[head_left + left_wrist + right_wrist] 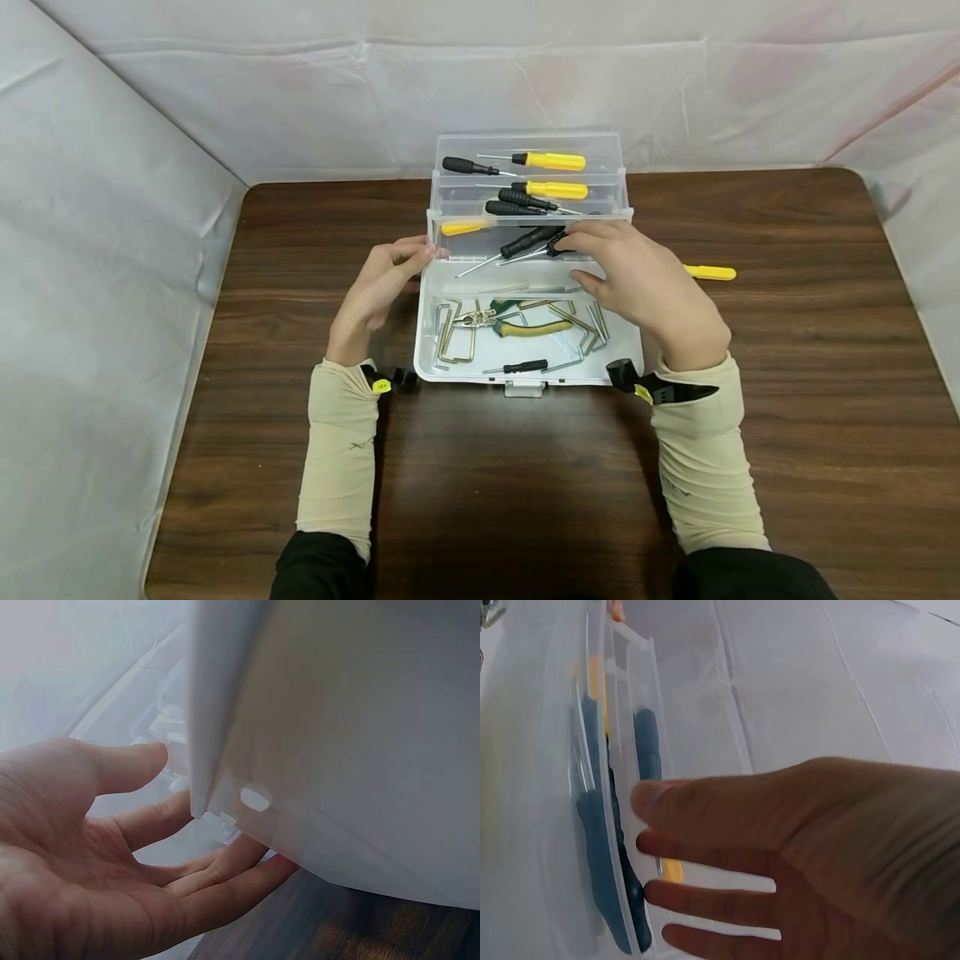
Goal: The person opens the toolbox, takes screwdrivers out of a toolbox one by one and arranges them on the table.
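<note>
A clear plastic toolbox stands unfolded on the table, its stepped trays raised at the back. My left hand is at the box's left side, fingers extended and reaching under its edge in the left wrist view, thumb apart from the wall. Over the right end of the lowest tray is my right hand, fingers fairly straight, tips beside black-handled screwdrivers; it grips nothing visible. In the right wrist view the fingertips are close to a dark handle. Higher tiers hold yellow screwdrivers and black ones.
Green-and-yellow-handled pliers, several bent hex keys and a small black screwdriver lie in the white base. A yellow handle lies on the wooden table at right. White sheeting surrounds the table's back and sides.
</note>
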Motion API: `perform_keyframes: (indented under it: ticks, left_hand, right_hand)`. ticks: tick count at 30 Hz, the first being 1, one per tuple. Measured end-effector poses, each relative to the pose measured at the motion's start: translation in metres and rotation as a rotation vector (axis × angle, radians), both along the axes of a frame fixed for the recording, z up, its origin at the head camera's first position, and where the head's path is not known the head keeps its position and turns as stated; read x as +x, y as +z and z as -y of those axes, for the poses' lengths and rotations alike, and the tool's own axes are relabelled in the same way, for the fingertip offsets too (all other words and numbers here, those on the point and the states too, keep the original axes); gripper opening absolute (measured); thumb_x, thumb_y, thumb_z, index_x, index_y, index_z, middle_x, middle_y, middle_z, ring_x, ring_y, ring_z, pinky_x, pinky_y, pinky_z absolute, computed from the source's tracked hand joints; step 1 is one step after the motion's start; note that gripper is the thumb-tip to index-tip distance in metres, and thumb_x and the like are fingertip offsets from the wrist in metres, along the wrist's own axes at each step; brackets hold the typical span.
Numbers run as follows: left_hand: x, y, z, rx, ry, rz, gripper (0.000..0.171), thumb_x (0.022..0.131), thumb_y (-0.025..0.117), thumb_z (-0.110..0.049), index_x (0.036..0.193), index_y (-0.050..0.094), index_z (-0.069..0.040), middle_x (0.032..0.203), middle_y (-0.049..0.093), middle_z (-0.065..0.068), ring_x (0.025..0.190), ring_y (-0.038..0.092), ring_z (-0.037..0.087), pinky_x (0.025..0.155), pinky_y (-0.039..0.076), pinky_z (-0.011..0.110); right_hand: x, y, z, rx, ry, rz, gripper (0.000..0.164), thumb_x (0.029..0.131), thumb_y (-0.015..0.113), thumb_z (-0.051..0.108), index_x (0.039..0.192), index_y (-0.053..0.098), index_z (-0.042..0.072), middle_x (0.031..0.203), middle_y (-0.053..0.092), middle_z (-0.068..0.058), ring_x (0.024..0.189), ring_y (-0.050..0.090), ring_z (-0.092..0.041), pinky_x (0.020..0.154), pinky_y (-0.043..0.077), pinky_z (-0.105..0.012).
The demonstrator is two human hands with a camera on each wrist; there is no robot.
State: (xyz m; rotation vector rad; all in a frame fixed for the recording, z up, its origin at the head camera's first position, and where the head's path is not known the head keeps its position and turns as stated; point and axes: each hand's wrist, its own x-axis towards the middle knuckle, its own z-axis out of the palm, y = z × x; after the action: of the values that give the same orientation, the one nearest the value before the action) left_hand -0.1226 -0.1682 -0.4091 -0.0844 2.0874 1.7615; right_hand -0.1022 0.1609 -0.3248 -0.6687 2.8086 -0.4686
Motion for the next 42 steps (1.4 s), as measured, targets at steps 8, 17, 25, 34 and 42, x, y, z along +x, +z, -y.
perform_keyframes:
  ticks: [8,17,25,34,42]
  left_hand:
    - [-0.001,0.000,-0.001,0.003,0.003,-0.003,0.042,0.109,0.058,-0.028,0.134,0.067,0.005,0.165,0.040,0.007,0.152,0.038,0.028,0.115,0.042,0.060]
    - [-0.001,0.000,0.000,-0.003,0.005,-0.013,0.043,0.108,0.058,-0.028,0.133,0.067,0.005,0.165,0.040,0.008,0.152,0.037,0.028,0.114,0.043,0.061]
    - [0.000,-0.001,-0.001,-0.009,0.001,-0.017,0.043,0.108,0.059,-0.030,0.132,0.068,0.004,0.164,0.042,0.007,0.151,0.039,0.028,0.111,0.045,0.060]
    - [0.001,0.000,-0.001,-0.010,-0.002,-0.013,0.042,0.108,0.058,-0.029,0.133,0.068,0.004,0.165,0.041,0.007,0.151,0.039,0.028,0.112,0.044,0.060]
    - [0.001,0.001,0.000,-0.008,-0.002,-0.015,0.042,0.109,0.058,-0.028,0.134,0.068,0.004,0.165,0.040,0.008,0.152,0.038,0.029,0.113,0.044,0.060]
  right_hand:
    - [0.002,-0.006,0.006,0.031,-0.013,-0.075,0.039,0.099,0.067,0.004,0.137,0.065,0.006,0.148,0.060,-0.015,0.141,0.047,-0.038,0.111,0.047,-0.056]
    - [0.003,-0.011,0.010,0.053,-0.027,-0.183,0.033,0.098,0.061,-0.005,0.129,0.068,0.001,0.137,0.064,-0.018,0.120,0.055,-0.040,0.097,0.052,-0.053]
    - [0.003,-0.016,0.013,0.080,-0.027,-0.244,0.029,0.096,0.061,-0.008,0.120,0.074,0.001,0.124,0.067,-0.018,0.117,0.057,-0.041,0.093,0.052,-0.052]
    - [0.004,-0.017,0.014,0.059,-0.042,-0.262,0.029,0.096,0.056,-0.010,0.113,0.075,0.004,0.123,0.071,-0.015,0.119,0.059,-0.039,0.089,0.052,-0.052]
    - [0.002,-0.019,0.015,0.059,-0.042,-0.261,0.028,0.098,0.055,-0.011,0.111,0.073,0.004,0.122,0.073,-0.014,0.120,0.060,-0.036,0.091,0.051,-0.053]
